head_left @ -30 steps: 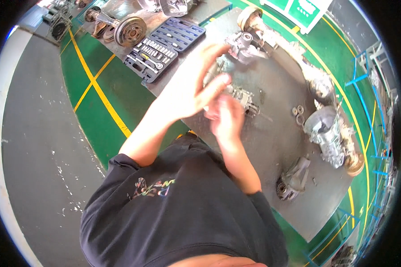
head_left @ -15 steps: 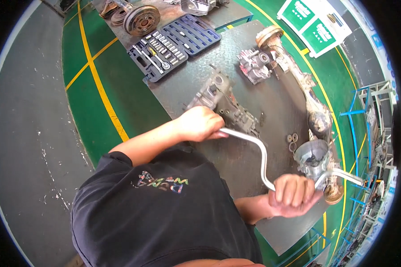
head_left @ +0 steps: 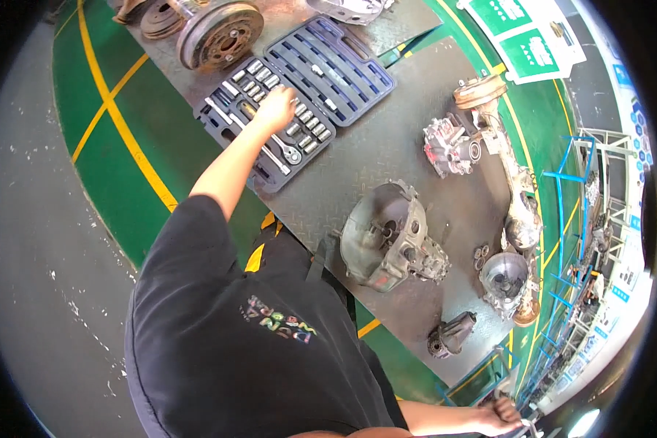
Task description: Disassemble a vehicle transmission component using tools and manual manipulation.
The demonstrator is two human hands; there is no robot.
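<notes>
Left hand (head_left: 276,108): stretched out over the open socket set case (head_left: 292,102), fingers curled down into the tray; I cannot tell whether they close on a piece or only touch.
Sockets (head_left: 310,131): shiny, seated in rows just beside and below the fingertips, each in its moulded slot so the sizes stay sorted.
Ratchet handle (head_left: 283,152): lying in the tray just under the fingers, untouched.
Brake drum (head_left: 219,33): resting beyond the fingers, past the case's far edge.
Gearbox housing (head_left: 390,237): open bell facing up on the grey floor plate (head_left: 358,168), well to the right of the fingers, set steady on its side.
Axle assembly (head_left: 500,160): further right, stretched along the plate's edge.
Right hand (head_left: 500,417): low at the frame's edge, fingers wrapped around something metal, mostly cut off.
</notes>
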